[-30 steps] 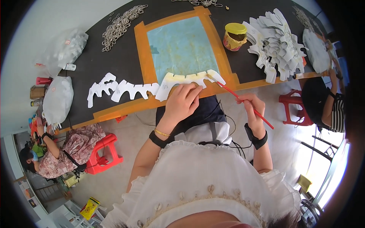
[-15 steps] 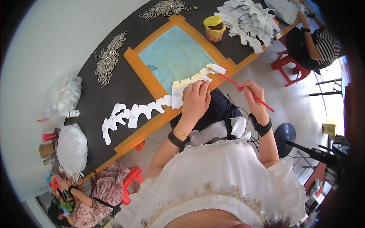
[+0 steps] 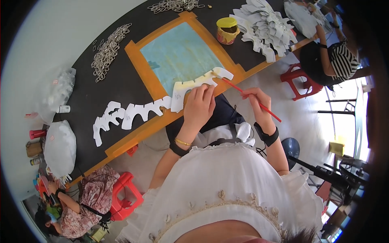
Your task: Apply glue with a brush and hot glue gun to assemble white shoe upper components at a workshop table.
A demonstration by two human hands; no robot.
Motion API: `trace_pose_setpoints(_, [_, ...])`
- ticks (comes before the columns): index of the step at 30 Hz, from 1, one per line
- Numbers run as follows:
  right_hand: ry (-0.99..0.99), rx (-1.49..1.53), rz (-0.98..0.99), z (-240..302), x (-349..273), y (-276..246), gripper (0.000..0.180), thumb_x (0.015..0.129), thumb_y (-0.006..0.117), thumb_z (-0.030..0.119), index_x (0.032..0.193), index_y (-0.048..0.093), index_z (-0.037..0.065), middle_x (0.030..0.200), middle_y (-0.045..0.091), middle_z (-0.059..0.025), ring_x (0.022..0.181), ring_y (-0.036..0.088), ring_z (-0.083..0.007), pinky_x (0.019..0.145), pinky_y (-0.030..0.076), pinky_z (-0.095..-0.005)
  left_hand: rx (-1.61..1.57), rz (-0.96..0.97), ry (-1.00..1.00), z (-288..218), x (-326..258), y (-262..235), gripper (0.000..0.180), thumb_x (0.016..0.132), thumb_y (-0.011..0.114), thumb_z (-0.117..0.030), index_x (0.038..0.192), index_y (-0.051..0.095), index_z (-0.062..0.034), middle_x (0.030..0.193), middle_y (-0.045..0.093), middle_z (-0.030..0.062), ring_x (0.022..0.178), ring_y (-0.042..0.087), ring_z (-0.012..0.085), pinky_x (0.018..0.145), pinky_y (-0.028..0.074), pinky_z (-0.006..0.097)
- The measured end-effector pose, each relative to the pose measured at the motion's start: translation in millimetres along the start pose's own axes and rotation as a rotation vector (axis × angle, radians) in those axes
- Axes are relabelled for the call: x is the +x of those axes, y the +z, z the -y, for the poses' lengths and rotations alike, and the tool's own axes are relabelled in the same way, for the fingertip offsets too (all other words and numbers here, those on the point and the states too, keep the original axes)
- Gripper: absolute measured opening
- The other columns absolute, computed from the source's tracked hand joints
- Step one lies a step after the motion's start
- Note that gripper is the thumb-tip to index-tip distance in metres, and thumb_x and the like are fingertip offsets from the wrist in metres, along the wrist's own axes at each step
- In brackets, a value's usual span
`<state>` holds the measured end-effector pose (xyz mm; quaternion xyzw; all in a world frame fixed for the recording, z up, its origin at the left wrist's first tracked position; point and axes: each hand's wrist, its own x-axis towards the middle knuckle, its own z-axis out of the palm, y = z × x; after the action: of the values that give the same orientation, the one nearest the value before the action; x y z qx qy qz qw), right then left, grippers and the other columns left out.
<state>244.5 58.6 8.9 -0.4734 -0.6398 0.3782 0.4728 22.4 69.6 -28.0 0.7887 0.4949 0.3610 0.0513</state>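
A white cut-out strip with a notched edge lies across the blue sheet and its orange border, with a yellowish coating along its upper edge. My left hand presses it down, fingers bent and close together on its lower side. In my right hand is a thin red brush, gripped between thumb and fingers. The brush tip touches the strip's upper edge near the right end. More white cut-out strips lie to the left in an overlapping row, beside the held one.
The blue sheet is framed in orange on the black table. An open yellow tub and a pile of white cut-outs stand right. Metal rings lie left. Co-workers sit at both sides; a red stool is at lower left.
The whole view has shifted a little, so the table appears further left. My left hand stays on the strip, and the brush stays at its upper edge.
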Motion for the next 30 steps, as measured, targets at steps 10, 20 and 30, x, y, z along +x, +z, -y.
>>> trace_pose_setpoints(10, [-0.014,0.016,-0.033,-13.0,-3.3,-10.5,0.016,0.086,0.047,-0.003,0.092,0.062,-0.004,0.087,0.066,-0.0134,0.077,0.063,-0.0193,0.072,0.049,-0.0293,0.045,0.031,-0.015,-2.0,4.7,1.6,0.036,0.079,0.065,-0.006,0.115,0.062,-0.0056,0.103,0.055,0.0089,0.093,0.056,0.0285,0.081,0.048,0.037])
trace_pose_setpoints(20, [0.034,-0.051,-0.074,-14.4,0.2,-12.9,0.019,0.083,0.05,-0.002,0.094,0.065,-0.003,0.087,0.067,-0.014,0.08,0.065,-0.0228,0.076,0.051,-0.0312,0.106,0.037,0.007,-0.8,5.6,4.1,0.037,0.078,0.065,-0.008,0.114,0.061,-0.0059,0.105,0.055,0.0087,0.092,0.056,0.0302,0.078,0.048,0.04])
trace_pose_setpoints(30, [0.075,0.262,-0.078,-4.3,-3.4,-9.3,0.017,0.091,0.047,0.002,0.095,0.062,-0.005,0.088,0.067,-0.0134,0.081,0.065,-0.0184,0.075,0.051,-0.029,0.117,0.072,0.022,-4.6,4.5,0.3,0.036,0.08,0.064,-0.007,0.116,0.061,-0.0058,0.105,0.055,0.0102,0.093,0.056,0.0299,0.078,0.048,0.039])
